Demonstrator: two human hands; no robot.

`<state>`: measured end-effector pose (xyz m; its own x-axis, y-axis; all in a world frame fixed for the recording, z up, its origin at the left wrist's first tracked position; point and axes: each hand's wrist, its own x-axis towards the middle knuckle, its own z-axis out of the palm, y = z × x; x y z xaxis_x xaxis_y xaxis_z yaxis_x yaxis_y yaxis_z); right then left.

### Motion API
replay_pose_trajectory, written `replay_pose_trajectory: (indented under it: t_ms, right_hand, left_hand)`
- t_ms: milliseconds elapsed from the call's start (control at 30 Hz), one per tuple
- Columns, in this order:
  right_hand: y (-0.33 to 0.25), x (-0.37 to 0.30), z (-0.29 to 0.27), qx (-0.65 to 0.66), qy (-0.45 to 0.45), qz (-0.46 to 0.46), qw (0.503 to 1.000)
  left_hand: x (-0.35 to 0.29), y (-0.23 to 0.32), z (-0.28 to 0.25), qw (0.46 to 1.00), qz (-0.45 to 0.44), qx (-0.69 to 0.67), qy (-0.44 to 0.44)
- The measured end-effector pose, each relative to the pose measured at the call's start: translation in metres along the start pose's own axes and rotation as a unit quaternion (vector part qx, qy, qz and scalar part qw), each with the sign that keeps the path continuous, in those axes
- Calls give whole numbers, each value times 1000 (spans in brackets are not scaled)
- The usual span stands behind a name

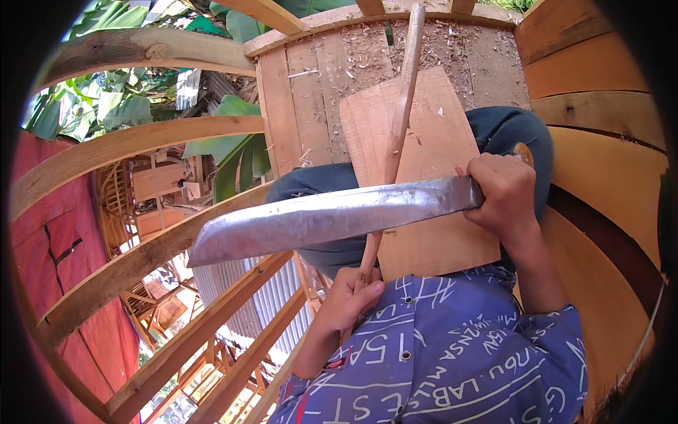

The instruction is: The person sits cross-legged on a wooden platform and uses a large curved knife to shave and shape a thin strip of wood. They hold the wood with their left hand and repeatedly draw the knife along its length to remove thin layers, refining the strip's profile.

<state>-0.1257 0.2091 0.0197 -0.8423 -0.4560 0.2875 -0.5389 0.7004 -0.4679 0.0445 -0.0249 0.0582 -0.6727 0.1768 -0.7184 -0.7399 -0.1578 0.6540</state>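
Observation:
My right hand [505, 194] is closed round the handle of a machete [332, 213], whose broad metal blade reaches left across my lap. Under the blade runs a long wooden stick [401, 116], partly stripped of bark. Its near end is gripped by my left hand [351, 298], and the far end rises past the planks' edge. Whether blade and stick touch I cannot tell. A flat wooden board [441, 138] rests across my legs beneath both. The blade hides part of the stick and board.
Wood shavings [487, 53] lie scattered over the plank floor [304, 106] ahead. Wooden rails [141, 138] curve along the left, with banana leaves [236, 141], a red sheet [70, 283] and corrugated metal [247, 297] beyond. A plank wall [600, 184] stands close on the right.

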Motion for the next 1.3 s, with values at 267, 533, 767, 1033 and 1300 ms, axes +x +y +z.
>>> replay_pose_trajectory:
  t_ms: [267,533,767,1033,1300]
  right_hand:
    - [28,9,0,-30,37,84,995]
    - [9,14,-9,-21,8,20,1000]
    - [32,11,-7,-8,30,123,992]
    - [12,9,-7,-21,13,12,1000]
    - [65,9,10,-78,48,131,987]
  left_hand:
    - [-5,3,-7,996,-2,55,65]
    - [-9,22,4,977,32,175,120]
    - [-5,13,5,978,30,155,134]
    - [-7,20,7,961,42,233,145]
    - [10,-7,7,970,47,174,161]
